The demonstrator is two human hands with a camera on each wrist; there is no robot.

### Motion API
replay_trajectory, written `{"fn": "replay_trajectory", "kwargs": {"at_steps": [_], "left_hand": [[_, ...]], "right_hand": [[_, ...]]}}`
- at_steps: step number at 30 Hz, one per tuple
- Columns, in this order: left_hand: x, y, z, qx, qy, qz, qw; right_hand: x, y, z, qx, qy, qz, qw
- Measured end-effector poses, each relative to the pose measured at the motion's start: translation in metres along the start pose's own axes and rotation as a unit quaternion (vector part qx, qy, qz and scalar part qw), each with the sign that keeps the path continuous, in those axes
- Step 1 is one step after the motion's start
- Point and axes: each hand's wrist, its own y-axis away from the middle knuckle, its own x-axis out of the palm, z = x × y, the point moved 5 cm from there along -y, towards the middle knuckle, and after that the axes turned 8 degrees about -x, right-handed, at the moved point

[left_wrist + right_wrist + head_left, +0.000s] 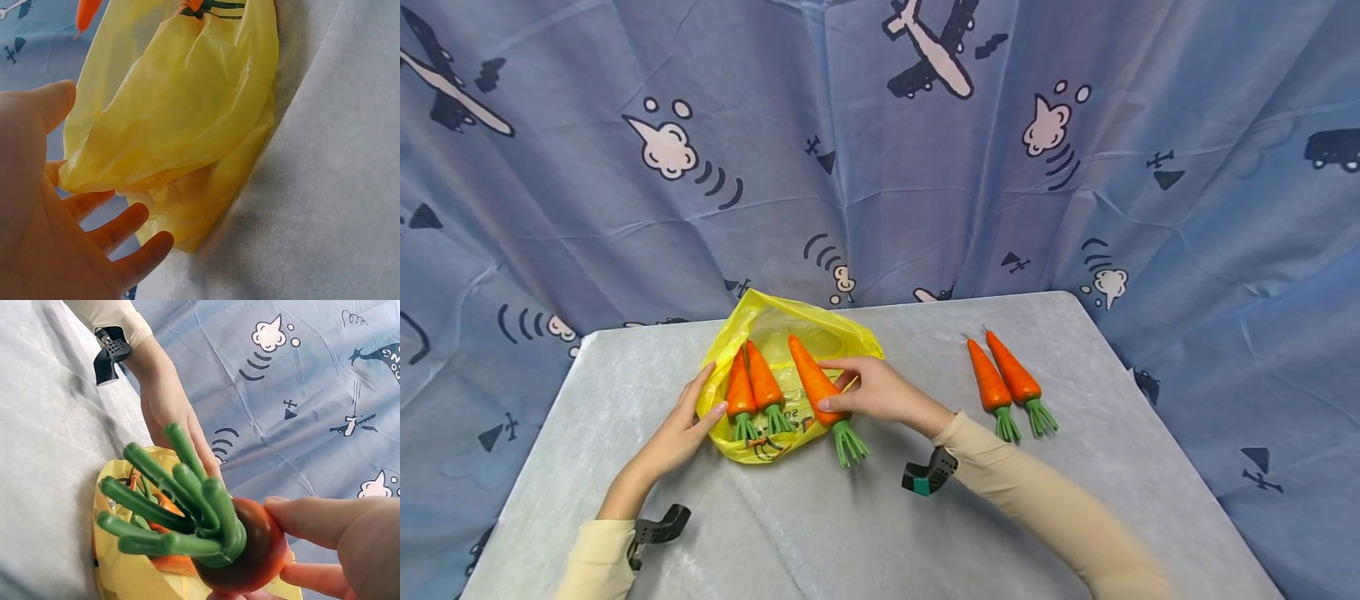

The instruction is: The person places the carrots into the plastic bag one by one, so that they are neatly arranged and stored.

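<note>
Between thumb and fingers, my right hand pinches an orange carrot with a green stem tuft, its thin tip pointing away over the mouth of a yellow plastic bag. In the right wrist view the green stems point toward the camera. Two carrots lie side by side in the bag, a left one and a right one. At the bag's left edge rests my left hand, thumb and fingers spread apart; the left wrist view shows its relaxed fingers touching the bag's side.
Two more carrots, one beside another, lie on the right of the pale grey table. Behind the table hangs a blue curtain printed with planes. Each wrist wears a dark strap mount.
</note>
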Motion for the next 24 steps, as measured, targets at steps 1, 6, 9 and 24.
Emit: {"fn": "replay_trajectory", "kwargs": {"at_steps": [1,6,9,24], "left_hand": [[0.0,0.0,0.0,0.0,0.0,0.0,1.0],[0.0,-0.001,0.0,0.001,0.0,-0.001,1.0],[0.001,-0.001,0.0,0.001,-0.002,-0.002,1.0],[0.0,0.001,-0.003,-0.004,0.001,0.0,1.0]], "right_hand": [[0.001,-0.004,0.0,0.004,-0.001,0.0,1.0],[0.009,-0.022,0.0,0.034,-0.02,0.008,0.9992],[0.013,-0.033,-0.001,0.05,-0.025,0.011,0.9984],[0.026,-0.074,0.001,0.096,0.003,-0.012,0.9953]]}}
